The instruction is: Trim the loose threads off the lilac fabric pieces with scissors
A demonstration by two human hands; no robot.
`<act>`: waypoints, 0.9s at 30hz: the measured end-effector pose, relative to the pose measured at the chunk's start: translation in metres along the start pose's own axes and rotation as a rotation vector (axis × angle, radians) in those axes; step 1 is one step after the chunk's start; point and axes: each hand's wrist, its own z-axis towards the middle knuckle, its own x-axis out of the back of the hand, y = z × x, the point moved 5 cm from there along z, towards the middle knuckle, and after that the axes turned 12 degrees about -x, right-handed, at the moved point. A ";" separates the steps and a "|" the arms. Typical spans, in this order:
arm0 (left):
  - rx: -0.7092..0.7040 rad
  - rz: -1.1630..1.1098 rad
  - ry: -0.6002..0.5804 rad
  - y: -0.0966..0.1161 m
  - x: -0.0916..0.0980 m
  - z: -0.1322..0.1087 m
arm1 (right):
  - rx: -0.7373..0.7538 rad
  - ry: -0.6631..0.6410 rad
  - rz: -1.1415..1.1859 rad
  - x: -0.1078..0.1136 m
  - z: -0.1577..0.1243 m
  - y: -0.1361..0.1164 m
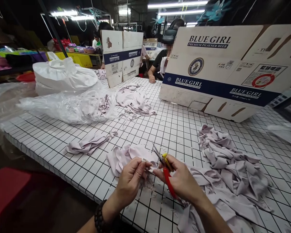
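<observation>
Near the table's front edge, my left hand (132,178) pinches the edge of a pale pink cloth (122,157), which lies bunched behind and below the fingers. Close to its right, my right hand (180,178) holds scissors (168,181) with red and yellow handles, their blades pointing up and to the left. The thumb and forefinger of that hand also reach the cloth's edge beside my left fingertips. A dark beaded bracelet circles my left wrist.
Pink cloths (242,171) are heaped at the right, with another (88,144) at the left. Cardboard panels (215,64) stand across the grid-patterned table (174,129). Plastic bags (65,74) lie back left. A person (160,61) sits opposite; a red stool (9,191) is lower left.
</observation>
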 end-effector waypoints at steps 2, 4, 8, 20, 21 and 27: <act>-0.005 0.008 -0.031 0.001 -0.001 0.000 | 0.022 0.024 -0.203 0.009 -0.008 0.001; -0.024 0.024 -0.067 0.003 -0.003 0.001 | 0.033 0.046 -0.329 0.014 -0.013 0.003; -0.086 0.096 -0.097 0.007 -0.004 0.002 | 0.012 0.059 -0.427 0.012 -0.018 0.003; -0.128 0.131 -0.150 0.007 -0.007 0.003 | 0.087 0.108 -0.478 0.006 -0.018 -0.006; -0.125 0.130 -0.151 0.007 -0.007 0.003 | 0.088 0.106 -0.487 0.006 -0.018 -0.006; -0.122 0.112 -0.161 0.007 -0.006 0.002 | 0.067 0.083 -0.531 0.004 -0.016 -0.003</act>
